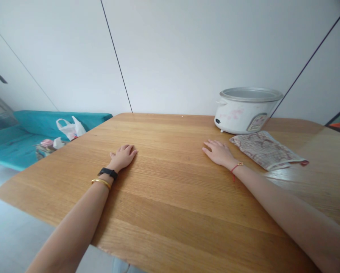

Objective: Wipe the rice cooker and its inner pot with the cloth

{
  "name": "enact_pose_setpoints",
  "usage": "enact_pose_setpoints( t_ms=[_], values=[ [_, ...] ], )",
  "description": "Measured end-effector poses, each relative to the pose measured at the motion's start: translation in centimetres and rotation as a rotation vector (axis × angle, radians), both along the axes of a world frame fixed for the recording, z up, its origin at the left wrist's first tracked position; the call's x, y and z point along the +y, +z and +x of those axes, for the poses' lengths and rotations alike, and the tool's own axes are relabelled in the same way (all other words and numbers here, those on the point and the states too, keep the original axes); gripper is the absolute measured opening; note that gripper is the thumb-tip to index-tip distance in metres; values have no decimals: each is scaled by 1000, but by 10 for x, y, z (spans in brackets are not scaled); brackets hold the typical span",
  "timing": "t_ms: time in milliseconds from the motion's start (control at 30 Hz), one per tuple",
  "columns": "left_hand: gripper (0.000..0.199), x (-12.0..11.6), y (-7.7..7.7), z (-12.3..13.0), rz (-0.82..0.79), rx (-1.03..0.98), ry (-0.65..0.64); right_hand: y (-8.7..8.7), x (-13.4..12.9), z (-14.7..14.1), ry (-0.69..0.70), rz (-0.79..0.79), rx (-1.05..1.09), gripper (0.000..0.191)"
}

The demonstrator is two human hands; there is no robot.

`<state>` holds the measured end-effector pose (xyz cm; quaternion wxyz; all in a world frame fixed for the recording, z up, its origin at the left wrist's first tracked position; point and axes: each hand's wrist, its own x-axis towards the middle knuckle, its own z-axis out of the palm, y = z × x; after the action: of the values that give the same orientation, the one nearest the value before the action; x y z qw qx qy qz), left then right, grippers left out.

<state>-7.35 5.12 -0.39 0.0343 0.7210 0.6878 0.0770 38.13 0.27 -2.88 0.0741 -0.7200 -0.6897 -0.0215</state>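
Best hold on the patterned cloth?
Probably a pinch on the red tip of the cloth, coming from the right and slightly above. The cloth lies flat on the table, and that tip juts out past its right end, away from the cooker near its far edge. The right hand rests nearer the opposite end.

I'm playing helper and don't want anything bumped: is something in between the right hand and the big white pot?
Nothing visible stands straight between the right hand and the white pot, just wooden tabletop. The patterned cloth lies right of that gap.
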Motion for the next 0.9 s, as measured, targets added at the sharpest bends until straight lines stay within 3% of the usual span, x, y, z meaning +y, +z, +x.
enact_pose_setpoints(
  t_ms=[900],
  values=[
    [61, 1, -1, 0, -5, -5, 13, -1, 0, 2, 13, 11, -2, 55]
  ],
)
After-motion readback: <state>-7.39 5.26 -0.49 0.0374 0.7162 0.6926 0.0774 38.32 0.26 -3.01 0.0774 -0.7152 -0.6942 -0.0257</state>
